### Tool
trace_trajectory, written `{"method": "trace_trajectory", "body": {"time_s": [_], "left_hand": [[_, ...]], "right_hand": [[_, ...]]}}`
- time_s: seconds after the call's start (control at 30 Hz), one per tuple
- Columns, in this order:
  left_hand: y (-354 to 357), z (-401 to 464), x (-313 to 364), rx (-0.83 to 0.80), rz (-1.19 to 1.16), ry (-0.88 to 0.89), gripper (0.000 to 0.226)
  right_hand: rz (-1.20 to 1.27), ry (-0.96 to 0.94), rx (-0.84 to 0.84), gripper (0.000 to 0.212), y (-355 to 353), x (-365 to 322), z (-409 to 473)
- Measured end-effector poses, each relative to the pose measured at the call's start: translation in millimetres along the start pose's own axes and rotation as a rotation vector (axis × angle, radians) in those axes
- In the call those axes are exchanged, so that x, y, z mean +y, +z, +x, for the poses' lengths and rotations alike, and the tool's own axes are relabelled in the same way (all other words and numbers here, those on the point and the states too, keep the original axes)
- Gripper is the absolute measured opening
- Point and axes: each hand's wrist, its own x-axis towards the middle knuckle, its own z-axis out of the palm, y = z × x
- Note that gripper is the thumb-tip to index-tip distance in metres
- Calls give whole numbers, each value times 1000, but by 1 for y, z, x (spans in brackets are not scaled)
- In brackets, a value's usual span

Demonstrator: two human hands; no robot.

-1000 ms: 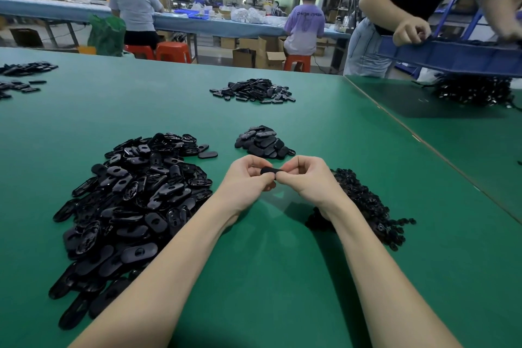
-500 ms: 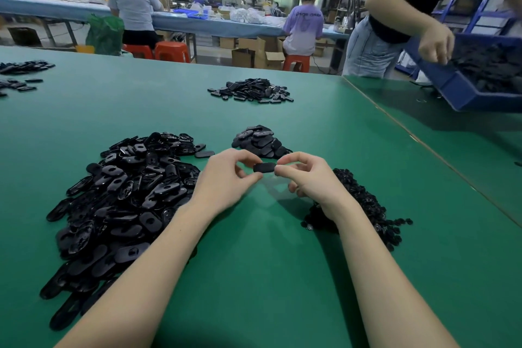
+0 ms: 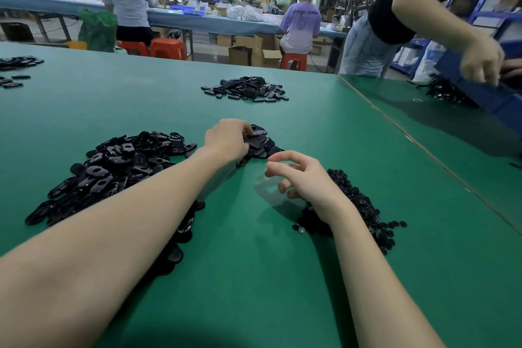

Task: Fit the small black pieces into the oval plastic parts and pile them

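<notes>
Only one bit of lettering shows: a short line of dark print across the upper back of the lilac short-sleeved T-shirt (image 3: 301,27) worn by the person seated on the orange plastic stool (image 3: 293,60) at the far workbench, too small and blurred to read. No legible label, brand, number or sign on the brown cardboard boxes (image 3: 255,51) on the floor, the shelving at the back or the green table mat (image 3: 254,277).
</notes>
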Motion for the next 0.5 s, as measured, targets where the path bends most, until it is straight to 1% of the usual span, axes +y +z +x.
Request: {"method": "trace_trajectory", "body": {"time_s": [0.07, 0.2, 0.27, 0.37, 0.4, 0.43, 0.5], "left_hand": [[3, 0, -2, 25, -29, -4, 32], [1, -14, 0, 136, -128, 20, 33], [1, -31, 8, 169, -281, 39, 26], [16, -70, 21, 222, -587, 28, 6], [23, -83, 24, 221, -651, 21, 3], [30, -94, 26, 204, -690, 11, 6], [41, -107, 25, 148, -706, -9, 10]], "right_hand": [[7, -5, 0, 18, 0, -1, 0], [-1, 3, 7, 16, -1, 0, -1], [-10, 7, 23, 13, -1, 0, 0], [-21, 15, 51, 8, 0, 1, 1], [-28, 19, 59, 6, 0, 1, 1], [-36, 21, 71, 5, 0, 2, 0], [-76, 20, 109, 4, -1, 3, 0]]}}
